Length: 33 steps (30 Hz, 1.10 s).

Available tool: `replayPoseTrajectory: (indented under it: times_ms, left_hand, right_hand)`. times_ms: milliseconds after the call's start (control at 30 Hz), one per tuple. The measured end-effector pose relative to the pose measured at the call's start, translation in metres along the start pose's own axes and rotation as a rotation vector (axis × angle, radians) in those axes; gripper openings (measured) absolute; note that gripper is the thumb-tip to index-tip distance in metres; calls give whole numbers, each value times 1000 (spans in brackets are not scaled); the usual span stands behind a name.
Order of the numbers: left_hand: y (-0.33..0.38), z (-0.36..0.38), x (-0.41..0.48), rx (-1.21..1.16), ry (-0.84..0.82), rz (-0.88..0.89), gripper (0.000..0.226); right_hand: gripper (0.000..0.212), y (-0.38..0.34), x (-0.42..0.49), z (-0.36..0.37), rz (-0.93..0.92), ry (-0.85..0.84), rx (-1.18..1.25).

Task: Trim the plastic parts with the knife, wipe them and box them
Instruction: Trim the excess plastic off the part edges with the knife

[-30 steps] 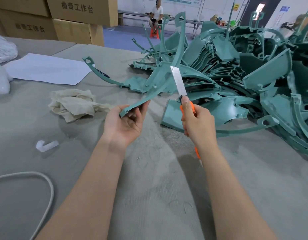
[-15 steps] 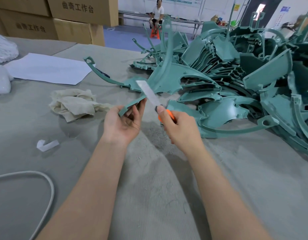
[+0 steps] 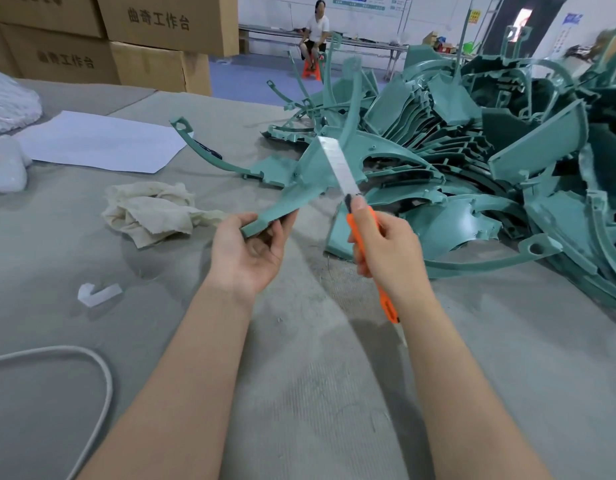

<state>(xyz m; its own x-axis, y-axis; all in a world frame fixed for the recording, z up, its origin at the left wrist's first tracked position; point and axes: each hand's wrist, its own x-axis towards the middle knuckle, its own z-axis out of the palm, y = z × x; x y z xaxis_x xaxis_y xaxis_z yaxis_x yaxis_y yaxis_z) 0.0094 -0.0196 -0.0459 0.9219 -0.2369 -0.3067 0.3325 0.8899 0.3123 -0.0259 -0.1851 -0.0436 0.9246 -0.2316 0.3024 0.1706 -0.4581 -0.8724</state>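
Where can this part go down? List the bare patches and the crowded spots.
Bare table lies between the left arm and right arm, between the rag and the scrap, and right of the right arm, below the pile. Crowded: the far right, where the pile covers the table; the cord crosses the near left.

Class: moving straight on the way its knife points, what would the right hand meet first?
Probably the green plastic part in the left hand; the knife overlaps it, but depth is unclear.
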Motion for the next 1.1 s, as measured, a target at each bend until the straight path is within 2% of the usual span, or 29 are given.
replayPoseTrajectory:
  times_ms: [133,300,600,767,900,1100]
  left_hand:
    - [-4,3,-1,138,25,17,18]
    - [-3,2,-1,172,17,39,17]
    - [-5,3,-3,86,-4,3,19]
    - [-6,3,-4,35,-4,3,20]
    - [-5,4,-3,28,-6,20,17]
    - [-6,3,0,-7,23,50,22]
  right_hand:
    - [65,15,9,-10,57,136,-87]
    - [67,18,8,-7,34,165,-100]
    - [70,14,6,-2,39,103,32]
    - [57,7,0,12,38,37,-26]
    - [58,3,-2,14,12,13,-11]
    - [61,-6,-13,32,-100,-135,-92]
